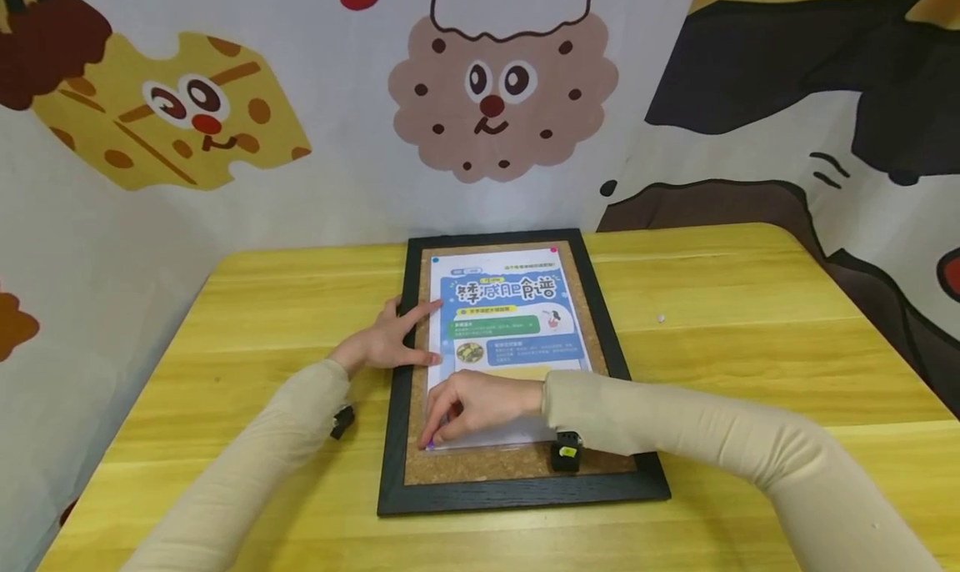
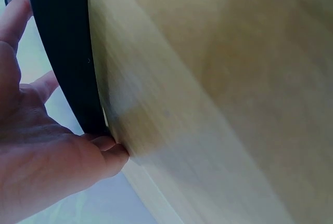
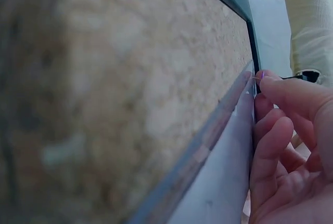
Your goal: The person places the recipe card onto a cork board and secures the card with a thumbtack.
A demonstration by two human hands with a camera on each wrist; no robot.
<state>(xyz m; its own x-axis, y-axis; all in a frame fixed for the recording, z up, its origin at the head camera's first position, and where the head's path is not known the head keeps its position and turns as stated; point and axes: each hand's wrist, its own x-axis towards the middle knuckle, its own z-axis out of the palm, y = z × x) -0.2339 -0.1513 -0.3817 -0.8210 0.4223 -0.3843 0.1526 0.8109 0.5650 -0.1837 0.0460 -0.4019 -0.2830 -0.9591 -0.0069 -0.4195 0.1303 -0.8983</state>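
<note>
1. Right hand (image 1: 480,401) pinches a small purple push pin (image 1: 431,444) narrowly between thumb and fingers; the left hand (image 1: 390,338) is spread wide, index finger and thumb over a blue-and-white printed rectangular sheet (image 1: 525,332).
2. The purple pin is at the sheet's near left corner. My judgement is that everything turns on pin against corner: its thin metallic point faces the surface, though whether it has entered I cannot tell. The right hand is nearer; the left is farther up the same edge.
3. The sheet's long axis runs away from the person, on brown speckled cork (image 1: 495,465) inside a black rectangular frame (image 1: 525,493) on the yellow wood-grain table (image 1: 750,322).
4. It carries large characters and a green panel, with a round blue pin (image 1: 435,259) and a round pink pin (image 1: 553,249) at its far corners.
</note>
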